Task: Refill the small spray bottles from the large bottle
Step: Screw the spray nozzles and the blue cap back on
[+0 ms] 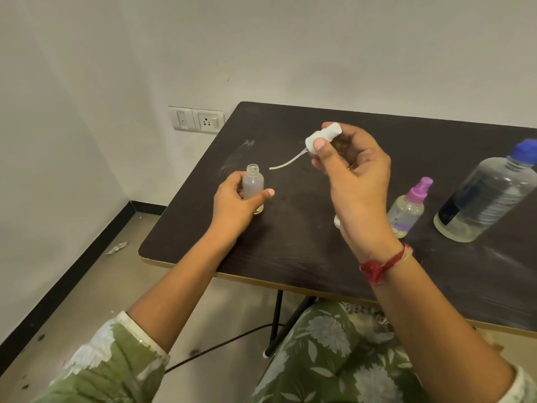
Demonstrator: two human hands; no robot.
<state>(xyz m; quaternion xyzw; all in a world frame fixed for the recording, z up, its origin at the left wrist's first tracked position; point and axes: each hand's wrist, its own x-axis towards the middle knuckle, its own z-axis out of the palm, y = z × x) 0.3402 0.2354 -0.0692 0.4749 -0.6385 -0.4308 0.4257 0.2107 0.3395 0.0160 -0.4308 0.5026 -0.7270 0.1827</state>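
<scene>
My left hand (236,203) grips a small frosted spray bottle (253,184) that stands upright on the dark table (290,245), its neck uncapped. My right hand (351,175) holds the white spray head (322,138) in the air to the right of that bottle, its thin dip tube (286,163) curving down and left. A second small bottle with a purple spray top (409,207) stands right of my right wrist. The large clear bottle with a blue cap (488,196) stands at the far right, with pale liquid at its bottom.
A small white object (337,221) on the table is mostly hidden behind my right wrist. A wall switch and socket (197,119) sit left of the table's far corner. The table's near edge (247,279) runs above my lap; floor lies to the left.
</scene>
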